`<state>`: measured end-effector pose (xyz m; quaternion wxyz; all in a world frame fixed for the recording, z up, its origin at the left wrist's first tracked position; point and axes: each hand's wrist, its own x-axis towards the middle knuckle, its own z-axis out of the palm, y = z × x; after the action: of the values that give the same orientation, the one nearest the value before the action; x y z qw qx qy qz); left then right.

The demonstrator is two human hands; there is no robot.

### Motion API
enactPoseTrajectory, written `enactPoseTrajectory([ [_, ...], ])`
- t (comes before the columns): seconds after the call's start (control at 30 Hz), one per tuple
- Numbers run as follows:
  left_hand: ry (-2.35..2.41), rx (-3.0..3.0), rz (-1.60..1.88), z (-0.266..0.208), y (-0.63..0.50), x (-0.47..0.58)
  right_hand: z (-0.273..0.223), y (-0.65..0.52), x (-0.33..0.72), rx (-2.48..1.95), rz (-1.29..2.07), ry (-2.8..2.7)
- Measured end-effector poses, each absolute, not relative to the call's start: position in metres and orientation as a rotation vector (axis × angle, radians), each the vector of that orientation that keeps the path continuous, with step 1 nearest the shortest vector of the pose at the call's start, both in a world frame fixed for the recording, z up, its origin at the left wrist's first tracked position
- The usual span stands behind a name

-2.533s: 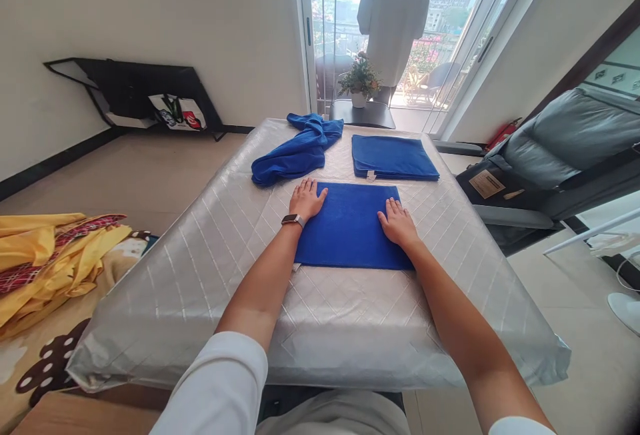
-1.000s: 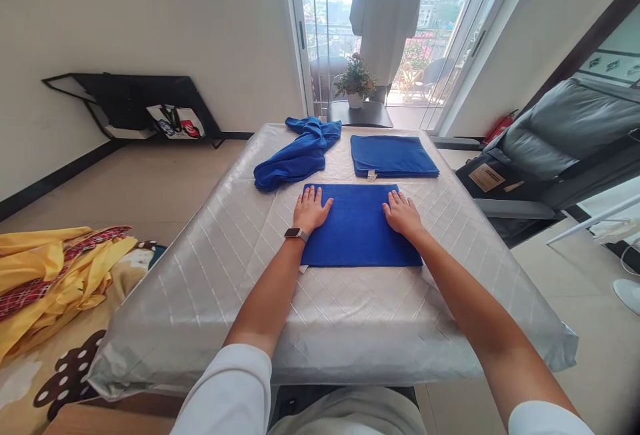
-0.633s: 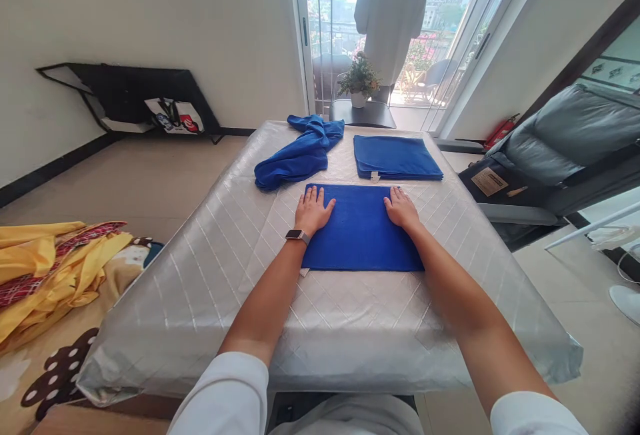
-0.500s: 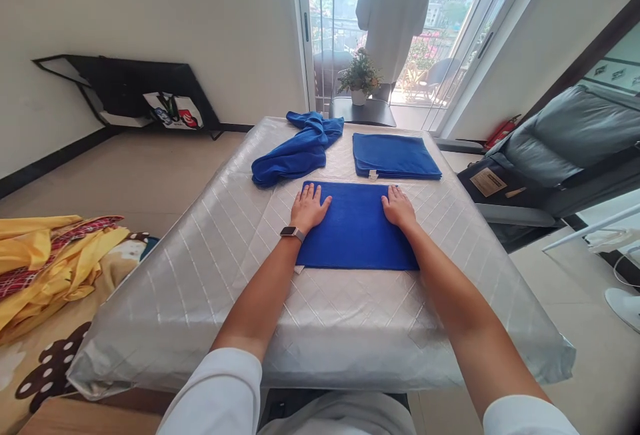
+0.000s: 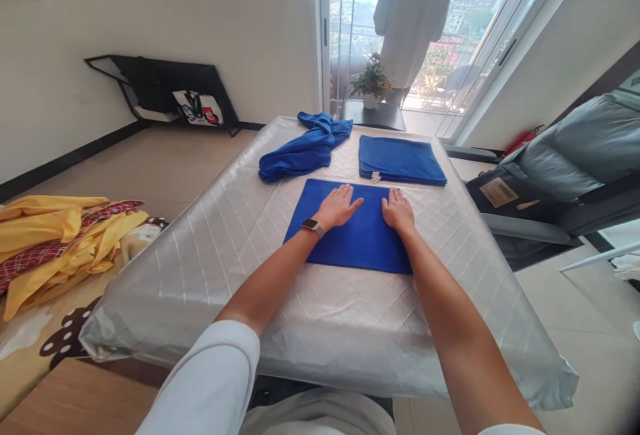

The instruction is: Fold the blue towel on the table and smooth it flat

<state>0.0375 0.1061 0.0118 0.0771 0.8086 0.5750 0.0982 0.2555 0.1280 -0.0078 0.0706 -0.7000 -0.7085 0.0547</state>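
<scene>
On the near side of the folded cloth stack [image 5: 403, 158], the left hand [image 5: 338, 207] had shifted inward over the flat blue cloth [image 5: 360, 250] on the silver-covered table [image 5: 225, 255] (smoothing, seemingly), fingers extended like the right hand's [image 5: 399, 208], neither gripping.

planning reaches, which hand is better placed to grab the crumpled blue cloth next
Probably the left hand: it lies nearer the crumpled blue cloth; the right hand is farther off, at the right edge of the flat blue cloth.
</scene>
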Motion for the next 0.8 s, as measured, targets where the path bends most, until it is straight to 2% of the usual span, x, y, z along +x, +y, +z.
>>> enactPoseTrajectory([
  [0.13,1.499,2.472,0.325,0.013,0.117,0.112,-0.009,0.127,0.259,-2.082,0.144,-2.155],
  [0.3,1.546,2.393,0.311,0.004,0.129,0.136,-0.010,0.126,0.261,-2.079,0.104,-2.192],
  [0.8,2.030,2.193,0.253,-0.008,0.128,-0.035,-0.008,0.130,0.257,-2.106,0.203,-2.115],
])
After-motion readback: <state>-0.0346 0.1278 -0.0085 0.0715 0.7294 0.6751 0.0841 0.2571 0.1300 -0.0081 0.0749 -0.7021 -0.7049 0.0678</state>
